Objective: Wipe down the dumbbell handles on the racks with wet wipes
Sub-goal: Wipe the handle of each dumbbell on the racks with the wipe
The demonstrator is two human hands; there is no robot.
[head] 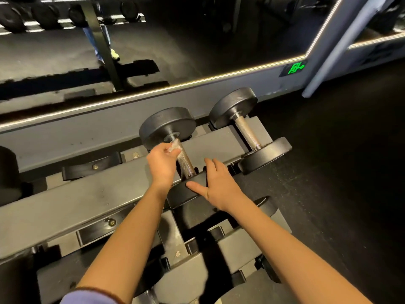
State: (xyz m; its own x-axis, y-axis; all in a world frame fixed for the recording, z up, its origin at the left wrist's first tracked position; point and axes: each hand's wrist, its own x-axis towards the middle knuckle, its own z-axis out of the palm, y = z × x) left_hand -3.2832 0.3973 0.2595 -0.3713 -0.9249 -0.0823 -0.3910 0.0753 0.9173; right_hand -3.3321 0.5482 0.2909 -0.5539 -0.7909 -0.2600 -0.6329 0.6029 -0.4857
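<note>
1. A wall mirror (197, 40) runs beyond both hands, with a lit strip along its lower edge.
2. The grey dumbbell rack (65, 198) lies under both forearms and runs off to the left of the left hand, its black cradles bolted to the rails.
3. The dumbbell (167, 126) being cleaned sits on the rack's upper tier between the hands. One black head is beyond the left hand, the other under the right hand.
4. A second dumbbell (246, 132) rests on the same tier, to the right of the right hand and apart from it.
5. The right hand (215, 183) lies flat on the near head of the first dumbbell, fingers straight and spread, thumb out to the left.
6. The left hand (162, 162) reaches in from the left, its fingers curled and pinching the wipe.
7. A green exit sign (294, 68) glows on the wall far beyond the right hand.
8. The crumpled wet wipe (175, 147) sits at the left fingertips, against the far end of the knurled metal handle (185, 160).
</note>
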